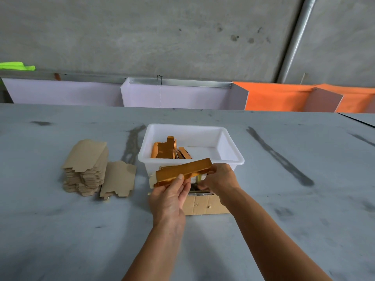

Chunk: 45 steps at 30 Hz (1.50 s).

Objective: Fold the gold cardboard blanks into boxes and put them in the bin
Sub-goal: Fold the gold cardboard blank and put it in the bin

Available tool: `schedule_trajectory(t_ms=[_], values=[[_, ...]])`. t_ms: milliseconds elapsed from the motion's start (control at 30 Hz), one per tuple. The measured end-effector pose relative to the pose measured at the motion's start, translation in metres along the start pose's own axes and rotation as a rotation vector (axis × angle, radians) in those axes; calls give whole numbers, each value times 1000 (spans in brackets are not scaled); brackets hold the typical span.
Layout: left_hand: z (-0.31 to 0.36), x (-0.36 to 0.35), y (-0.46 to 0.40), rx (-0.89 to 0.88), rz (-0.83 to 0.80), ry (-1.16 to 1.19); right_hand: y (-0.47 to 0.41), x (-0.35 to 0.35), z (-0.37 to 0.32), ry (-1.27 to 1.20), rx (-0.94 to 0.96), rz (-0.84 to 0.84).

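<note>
both hands gripping long glossy gold box, white plastic bin behind

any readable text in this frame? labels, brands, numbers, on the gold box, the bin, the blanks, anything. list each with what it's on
None readable.
Gold box held in both hands: plain foil, no print visible.
White bin: no label or mark showing.
Stack of blanks, brown side up: blank.
Brown carton under the hands: no print visible.
Wall and panels behind the table: no signs.
</note>
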<state>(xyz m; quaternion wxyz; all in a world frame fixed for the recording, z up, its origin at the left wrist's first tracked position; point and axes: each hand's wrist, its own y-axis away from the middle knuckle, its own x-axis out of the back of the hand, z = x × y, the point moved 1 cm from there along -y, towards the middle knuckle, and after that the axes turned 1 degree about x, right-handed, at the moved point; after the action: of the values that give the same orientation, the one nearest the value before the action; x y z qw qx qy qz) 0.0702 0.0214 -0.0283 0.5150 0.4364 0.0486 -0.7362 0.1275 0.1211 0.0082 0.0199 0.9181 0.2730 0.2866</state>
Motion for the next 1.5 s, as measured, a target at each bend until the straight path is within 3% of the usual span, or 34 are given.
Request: schedule_trajectory(t_ms=[833,1500], values=[[-7,-4,0,-83,59,-137,51,-6,36,-261,131,185],[-7,-4,1,-110,29,-137,61,-19,63,-88,219,240]])
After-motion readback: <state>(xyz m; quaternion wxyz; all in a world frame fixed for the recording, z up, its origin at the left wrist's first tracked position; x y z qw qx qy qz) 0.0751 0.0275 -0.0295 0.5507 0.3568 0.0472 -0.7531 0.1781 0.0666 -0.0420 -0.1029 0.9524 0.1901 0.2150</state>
